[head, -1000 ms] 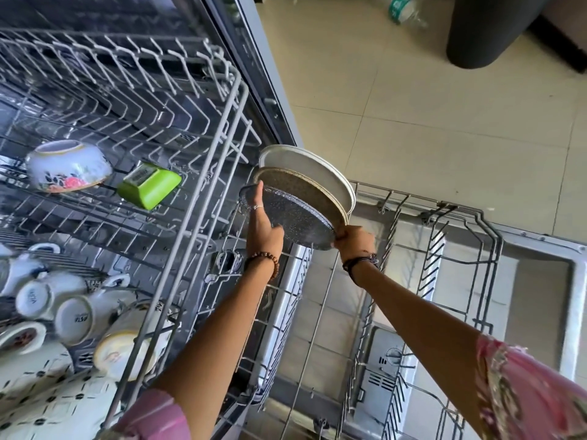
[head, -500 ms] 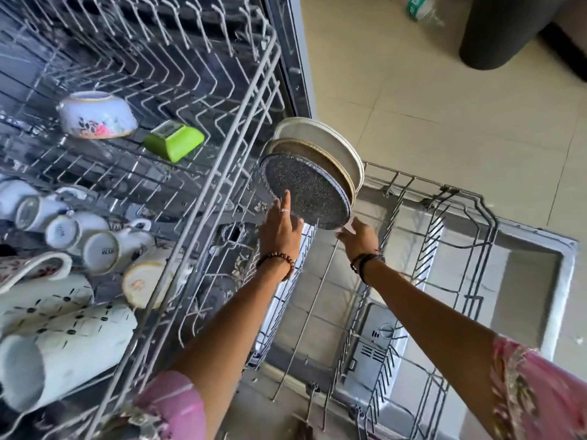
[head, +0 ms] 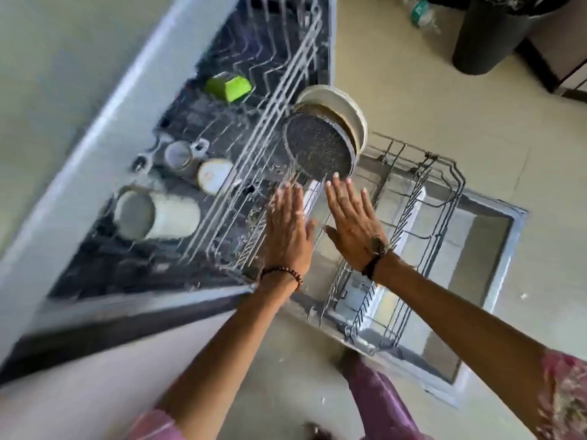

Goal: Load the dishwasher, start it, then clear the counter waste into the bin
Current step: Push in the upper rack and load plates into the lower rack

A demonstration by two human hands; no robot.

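Note:
Three plates stand on edge at the far end of the lower dishwasher rack point(head: 444, 198): a dark speckled plate point(head: 317, 147) in front, a brown-rimmed one and a white plate point(head: 343, 103) behind. My left hand point(head: 287, 230) and my right hand point(head: 352, 220) hover just below the speckled plate, fingers straight and spread, holding nothing. My right fingertips are close to the plate's lower rim. The upper rack point(head: 270, 100) holds a green container point(head: 230, 85), cups and mugs point(head: 158, 214).
A grey counter edge point(head: 95, 147) runs diagonally at the left above the upper rack. The open dishwasher door point(head: 482, 281) lies below the lower rack. A black bin point(head: 486, 36) and a plastic bottle point(head: 421, 12) sit on the tiled floor at top right.
Both hands have let go of the speckled plate and drawn back with fingers spread. The view has pulled back and up, so the counter edge now shows.

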